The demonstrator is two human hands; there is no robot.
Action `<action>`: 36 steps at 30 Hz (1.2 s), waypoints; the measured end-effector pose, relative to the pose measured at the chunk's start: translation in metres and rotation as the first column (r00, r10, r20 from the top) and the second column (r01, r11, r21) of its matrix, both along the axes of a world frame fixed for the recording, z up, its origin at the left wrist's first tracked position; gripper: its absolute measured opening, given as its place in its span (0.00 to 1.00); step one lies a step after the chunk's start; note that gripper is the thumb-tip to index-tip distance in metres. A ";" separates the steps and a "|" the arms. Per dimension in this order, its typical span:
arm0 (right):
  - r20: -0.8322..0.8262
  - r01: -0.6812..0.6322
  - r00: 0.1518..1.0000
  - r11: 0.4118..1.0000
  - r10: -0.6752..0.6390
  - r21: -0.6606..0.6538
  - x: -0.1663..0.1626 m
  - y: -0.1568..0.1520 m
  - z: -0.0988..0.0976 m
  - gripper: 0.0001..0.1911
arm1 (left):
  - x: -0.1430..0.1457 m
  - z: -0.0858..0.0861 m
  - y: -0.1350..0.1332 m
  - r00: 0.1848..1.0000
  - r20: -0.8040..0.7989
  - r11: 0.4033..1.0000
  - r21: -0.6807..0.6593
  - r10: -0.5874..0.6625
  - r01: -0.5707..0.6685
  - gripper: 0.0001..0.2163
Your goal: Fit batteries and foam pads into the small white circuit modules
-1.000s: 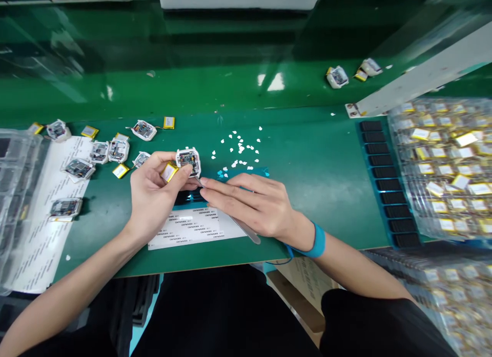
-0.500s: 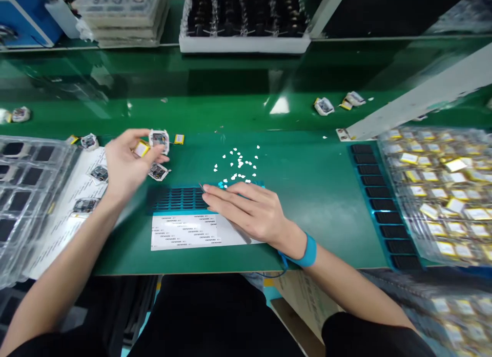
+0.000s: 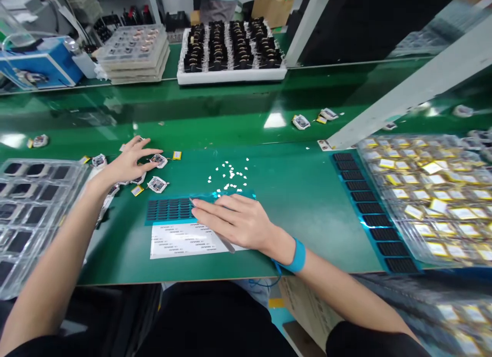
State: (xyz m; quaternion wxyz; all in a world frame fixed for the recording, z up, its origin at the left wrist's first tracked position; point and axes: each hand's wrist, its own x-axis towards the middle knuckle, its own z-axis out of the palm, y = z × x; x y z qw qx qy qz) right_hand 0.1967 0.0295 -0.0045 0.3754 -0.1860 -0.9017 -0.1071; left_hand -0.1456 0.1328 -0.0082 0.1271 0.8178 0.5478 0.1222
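My left hand (image 3: 128, 163) is spread at the back left, holding nothing off the table. Its thumb and forefinger are at the edge of a white-framed circuit module (image 3: 159, 161), which lies beside a small yellow-edged battery (image 3: 177, 155). A second module (image 3: 157, 184) lies just nearer me, with another battery (image 3: 137, 190) to its left. More modules are partly hidden under the hand. My right hand (image 3: 238, 221) is closed around tweezers (image 3: 227, 244). Their tip meets a blue sheet of narrow black strips (image 3: 169, 209), above a printed white backing sheet (image 3: 175, 242).
Small white pieces (image 3: 230, 175) are scattered mid-table. A clear tray (image 3: 34, 193) stands left; a tray of batteries (image 3: 434, 193) and a column of black pads (image 3: 365, 208) lie right. A white box of black parts (image 3: 230, 76) is on the back shelf. A white post (image 3: 384, 106) slants at right.
My left hand was gripping a raised module with its battery; now its fingers are spread low at the table. My right hand keeps the tweezers at the black strips. The view has tilted up.
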 end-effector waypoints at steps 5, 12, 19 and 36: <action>-0.004 -0.012 1.000 1.000 0.012 0.005 0.000 0.000 0.000 0.08 | 0.000 0.003 0.003 0.999 -0.044 0.999 0.037 -0.025 0.027 0.19; -0.003 -0.016 1.000 1.000 0.016 -0.020 0.000 -0.001 0.000 0.10 | 0.024 0.030 -0.017 1.000 0.008 0.998 0.066 0.007 -0.008 0.10; -0.030 0.026 0.999 0.998 -0.028 -0.054 -0.001 0.001 -0.001 0.08 | 0.072 0.045 -0.052 0.880 0.472 0.967 0.203 0.044 -0.157 0.04; -0.305 0.057 0.930 0.899 -0.206 -0.434 -0.004 -0.001 -0.007 0.10 | 0.143 0.017 -0.120 0.578 0.791 0.907 -0.373 0.200 0.196 0.10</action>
